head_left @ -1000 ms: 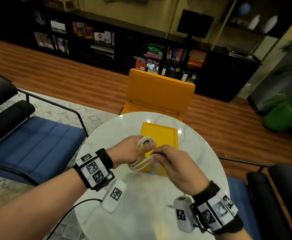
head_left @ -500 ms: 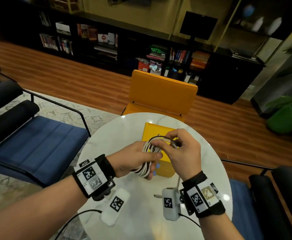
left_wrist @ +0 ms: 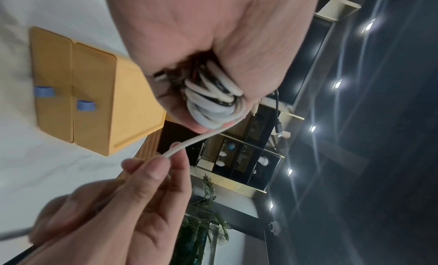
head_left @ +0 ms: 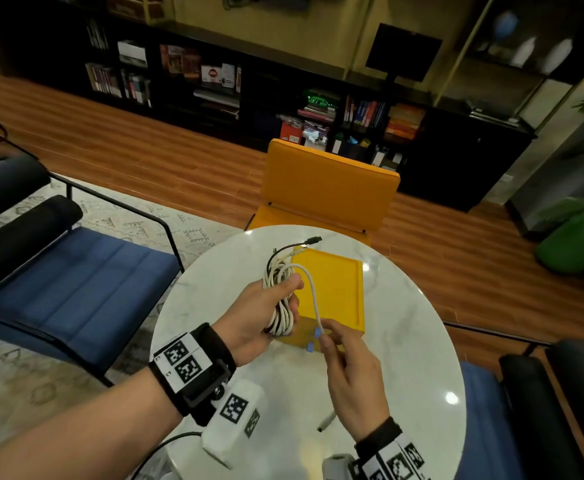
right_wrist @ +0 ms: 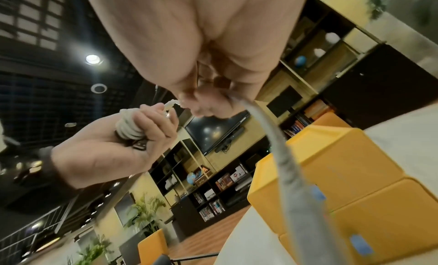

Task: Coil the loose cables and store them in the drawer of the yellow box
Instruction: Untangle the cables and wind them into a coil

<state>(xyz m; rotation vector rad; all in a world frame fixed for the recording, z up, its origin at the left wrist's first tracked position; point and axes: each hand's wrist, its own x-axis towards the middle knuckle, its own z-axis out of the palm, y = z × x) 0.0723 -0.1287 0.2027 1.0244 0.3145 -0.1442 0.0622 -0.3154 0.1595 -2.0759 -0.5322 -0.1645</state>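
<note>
Left hand (head_left: 264, 311) stayed clamped round the coiled cables (head_left: 280, 306); right hand (head_left: 347, 368), half a second earlier up at the bundle, had drawn the white tail (head_left: 313, 292) toward five o'clock over the bench (head_left: 404, 358), pinching it; coiling seemingly unfinished, yellow box (head_left: 335, 289) drawers closed.

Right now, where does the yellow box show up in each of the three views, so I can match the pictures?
Head: yellow box at centre, on the white table, just beyond both hands.
Left wrist: yellow box at left, lying sideways, two blue tabs on its front.
Right wrist: yellow box at lower right, behind the blurred white cable.
Shared landmark: the cable bundle gripped in the left hand.
</note>
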